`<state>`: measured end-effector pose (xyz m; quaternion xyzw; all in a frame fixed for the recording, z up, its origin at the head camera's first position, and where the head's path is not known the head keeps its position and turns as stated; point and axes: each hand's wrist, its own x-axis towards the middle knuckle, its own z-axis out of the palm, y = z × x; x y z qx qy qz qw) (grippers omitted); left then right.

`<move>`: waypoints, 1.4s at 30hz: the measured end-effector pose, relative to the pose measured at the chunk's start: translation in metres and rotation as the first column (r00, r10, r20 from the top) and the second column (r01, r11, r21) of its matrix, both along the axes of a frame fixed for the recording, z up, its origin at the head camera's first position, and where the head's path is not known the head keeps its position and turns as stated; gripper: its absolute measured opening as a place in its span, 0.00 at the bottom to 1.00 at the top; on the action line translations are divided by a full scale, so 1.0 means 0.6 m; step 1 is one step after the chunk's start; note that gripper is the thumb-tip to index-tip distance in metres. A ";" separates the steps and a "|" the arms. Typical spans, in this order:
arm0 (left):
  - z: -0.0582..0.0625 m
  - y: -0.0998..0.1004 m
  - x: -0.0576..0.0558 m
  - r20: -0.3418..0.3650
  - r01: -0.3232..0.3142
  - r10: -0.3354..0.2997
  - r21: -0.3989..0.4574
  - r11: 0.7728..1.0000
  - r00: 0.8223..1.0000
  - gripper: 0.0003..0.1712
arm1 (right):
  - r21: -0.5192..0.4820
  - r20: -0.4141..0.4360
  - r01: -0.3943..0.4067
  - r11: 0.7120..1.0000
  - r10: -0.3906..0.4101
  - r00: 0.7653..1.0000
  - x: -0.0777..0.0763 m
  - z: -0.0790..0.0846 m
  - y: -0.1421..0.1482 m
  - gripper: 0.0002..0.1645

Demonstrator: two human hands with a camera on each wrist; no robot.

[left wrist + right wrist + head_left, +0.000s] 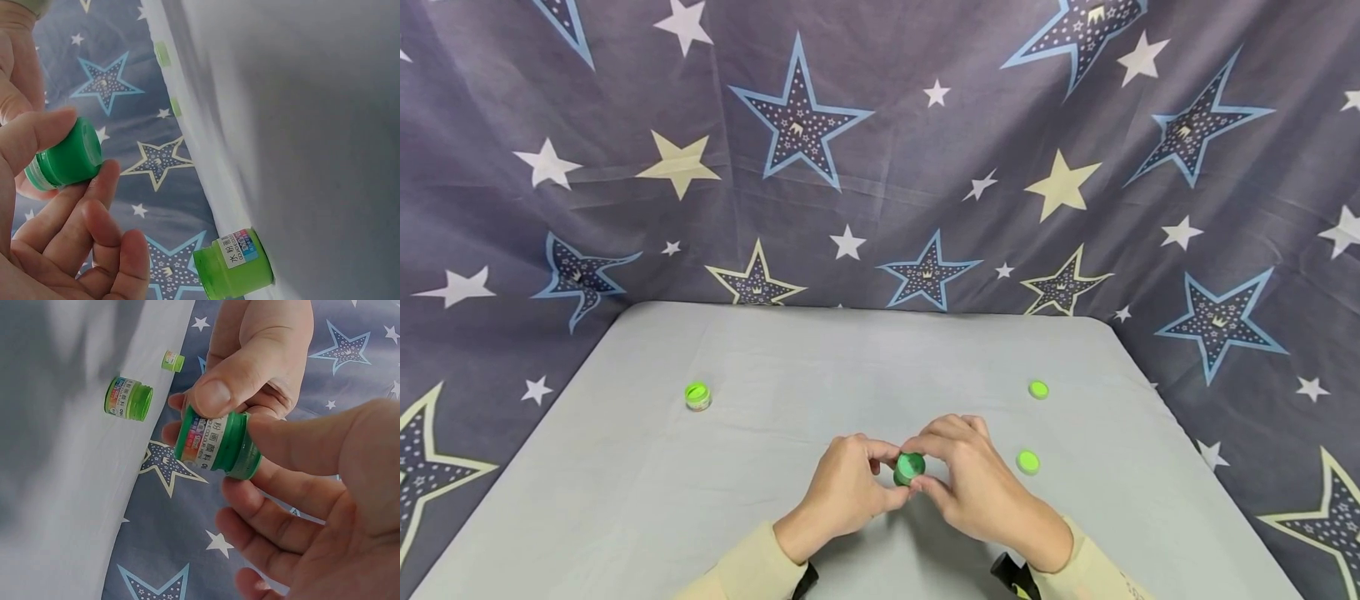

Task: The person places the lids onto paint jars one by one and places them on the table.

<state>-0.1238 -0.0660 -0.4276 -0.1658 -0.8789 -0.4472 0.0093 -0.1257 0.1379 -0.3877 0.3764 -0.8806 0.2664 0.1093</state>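
Note:
My left hand (pixel 847 486) and right hand (pixel 967 479) meet at a small dark green paint jar (pixel 910 469) above the table. The left thumb and fingers grip the labelled body, as the right wrist view shows. At the jar's upper end, the thumb and fingers of my right hand (pixel 331 506) pinch the translucent green rim. Whether a lid covers that end is unclear. In the left wrist view, the flat base of the dark green jar (pixel 70 153) faces right, and the remaining left fingers are loosely bent.
A light green jar (pixel 697 397) stands on the table's left side. Two light green lids (pixel 1027 462) lie to the right. Two light green jars (pixel 128 399) appear in the right wrist view. A star-patterned cloth (pixel 880 167) hangs behind the pale table (pixel 625 500).

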 end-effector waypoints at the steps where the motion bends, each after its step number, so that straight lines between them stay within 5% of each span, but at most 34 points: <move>1: 0.000 0.000 0.000 -0.001 0.001 -0.001 0.001 1.000 1.000 0.12 | -0.003 0.002 0.003 1.000 -0.003 1.000 0.000 0.000 0.000 0.21; 42: 0.000 -0.001 0.000 -0.023 -0.001 0.001 0.008 1.000 1.000 0.12 | -0.057 0.033 0.029 0.998 -0.027 0.999 0.000 -0.003 -0.004 0.21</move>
